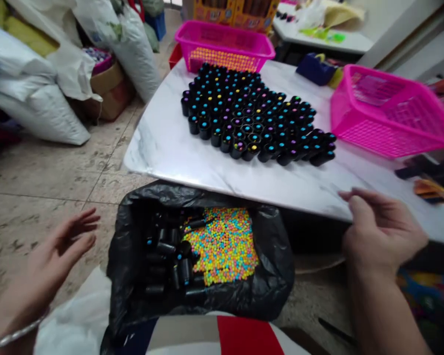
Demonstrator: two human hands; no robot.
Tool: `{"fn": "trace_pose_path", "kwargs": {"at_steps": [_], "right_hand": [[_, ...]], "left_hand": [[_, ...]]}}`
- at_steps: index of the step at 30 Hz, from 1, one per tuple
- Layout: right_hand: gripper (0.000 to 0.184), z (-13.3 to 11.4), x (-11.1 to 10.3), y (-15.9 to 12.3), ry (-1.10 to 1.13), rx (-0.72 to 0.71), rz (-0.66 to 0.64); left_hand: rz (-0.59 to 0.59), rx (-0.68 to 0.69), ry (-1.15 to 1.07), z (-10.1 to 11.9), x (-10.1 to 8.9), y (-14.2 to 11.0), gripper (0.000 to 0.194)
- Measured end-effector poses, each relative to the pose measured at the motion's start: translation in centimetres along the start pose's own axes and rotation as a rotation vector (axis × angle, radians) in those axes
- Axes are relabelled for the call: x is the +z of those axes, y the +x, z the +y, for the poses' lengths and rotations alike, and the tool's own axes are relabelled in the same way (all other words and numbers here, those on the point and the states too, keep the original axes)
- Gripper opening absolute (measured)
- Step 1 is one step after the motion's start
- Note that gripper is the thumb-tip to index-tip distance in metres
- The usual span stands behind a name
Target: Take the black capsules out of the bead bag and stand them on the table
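My left hand [72, 241] hovers left of a bin lined with a black plastic bag [276, 266]. Its fingers are stretched out, with nothing in them. To the right of the bin, my right hand [383, 229] is by the table's front edge, thumb and bent fingers drawn together; I see nothing held. Inside the bin lie small multicoloured beads [225, 244] and several loose black cylinders [185, 270], some with a blue dot on the end. Many similar black cylinders [247, 118] stand packed together on the white marbled table [163, 143], coloured dots in their tops.
A pink basket [225, 42] with orange-yellow contents stands at the table's far end. Another pink basket [385, 113] is at the right, near dark strips [425, 170]. Full white sacks [133, 54] and a cardboard box [109, 91] crowd the floor at left.
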State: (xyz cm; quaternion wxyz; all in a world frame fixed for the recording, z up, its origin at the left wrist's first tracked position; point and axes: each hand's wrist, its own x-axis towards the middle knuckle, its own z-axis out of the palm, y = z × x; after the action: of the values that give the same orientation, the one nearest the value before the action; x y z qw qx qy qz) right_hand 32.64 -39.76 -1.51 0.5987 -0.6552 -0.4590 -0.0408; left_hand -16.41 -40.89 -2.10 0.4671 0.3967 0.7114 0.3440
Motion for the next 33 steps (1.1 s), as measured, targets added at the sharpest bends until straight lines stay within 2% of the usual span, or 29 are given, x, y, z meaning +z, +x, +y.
{"fn": "trace_pose_path", "kwargs": {"at_steps": [1, 2, 4, 5, 6, 8, 9, 11, 13, 15, 16, 18, 20, 22, 24, 27, 29, 31, 33], "right_hand": [[0.015, -2.1, 0.6, -1.6, -0.008, -0.053, -0.134], [0.013, -4.0, 1.4, -3.2, 0.003, -0.145, -0.306], [0.015, -6.8, 3.8, -6.2, 0.094, -0.392, -0.775], [0.017, -7.7, 5.3, -7.5, 0.12, -0.544, -0.96], [0.02, -8.2, 6.9, -8.8, 0.084, -0.677, -1.072], [0.029, -8.4, 9.8, -10.9, -0.102, -0.863, -1.197], [0.03, -8.3, 10.9, -11.7, -0.19, -0.922, -1.221], [0.028, -8.0, 12.2, -12.7, -0.284, -1.015, -1.235], [0.027, -8.0, 12.1, -12.9, -0.274, -1.076, -1.247], [0.025, -7.9, 11.1, -12.5, -0.279, -1.042, -1.292], [0.026, -7.9, 10.3, -12.2, -0.316, -0.972, -1.317], [0.037, -7.6, 8.6, -11.6, -0.4, -0.745, -1.381], [0.049, -7.2, 6.8, -11.1, -0.38, -0.495, -1.472], [0.048, -6.8, 5.4, -10.7, -0.266, -0.361, -1.554], [0.041, -6.4, 4.6, -10.2, -0.205, -0.435, -1.539], [0.044, -5.7, 4.6, -9.6, -0.218, -0.799, -1.459], [0.047, -5.2, 5.3, -9.5, -0.188, -0.996, -1.499], [0.044, -4.7, 6.1, -9.7, -0.141, -1.08, -1.557], [0.036, -4.4, 6.8, -10.3, -0.147, -1.091, -1.534]], "left_hand": [[-0.016, -0.037, -0.003, -1.9, 0.0, -0.4, 0.053], [-0.043, -0.089, -0.119, -3.6, 0.4, -0.8, 0.053], [-0.147, -0.25, -0.408, -6.2, 2.2, -1.6, 0.051], [-0.184, -0.377, -0.526, -7.0, 3.2, -2.0, 0.045], [-0.229, -0.484, -0.62, -7.4, 4.2, -2.4, 0.039], [-0.303, -0.589, -0.733, -7.4, 5.3, -3.3, 0.032], [-0.336, -0.575, -0.755, -7.0, 5.5, -3.8, 0.031], [-0.367, -0.459, -0.759, -6.1, 5.2, -4.7, 0.037], [-0.393, -0.345, -0.747, -5.5, 4.8, -5.4, 0.047], [-0.431, -0.316, -0.765, -5.5, 4.6, -5.7, 0.045], [-0.451, -0.341, -0.788, -5.6, 4.7, -5.7, 0.04], [-0.44, -0.426, -0.865, -6.0, 5.2, -5.6, 0.028], [-0.348, -0.498, -0.946, -6.2, 5.7, -5.6, 0.022], [-0.251, -0.528, -0.988, -6.3, 6.2, -5.5, 0.022], [-0.203, -0.533, -0.978, -6.3, 6.3, -5.5, 0.022], [-0.198, -0.538, -0.926, -6.0, 6.2, -5.3, 0.022], [-0.207, -0.546, -0.889, -5.6, 6.0, -5.0, 0.023], [-0.221, -0.552, -0.861, -5.0, 5.9, -4.9, 0.023], [-0.229, -0.555, -0.833, -4.2, 5.9, -5.0, 0.024]]}}
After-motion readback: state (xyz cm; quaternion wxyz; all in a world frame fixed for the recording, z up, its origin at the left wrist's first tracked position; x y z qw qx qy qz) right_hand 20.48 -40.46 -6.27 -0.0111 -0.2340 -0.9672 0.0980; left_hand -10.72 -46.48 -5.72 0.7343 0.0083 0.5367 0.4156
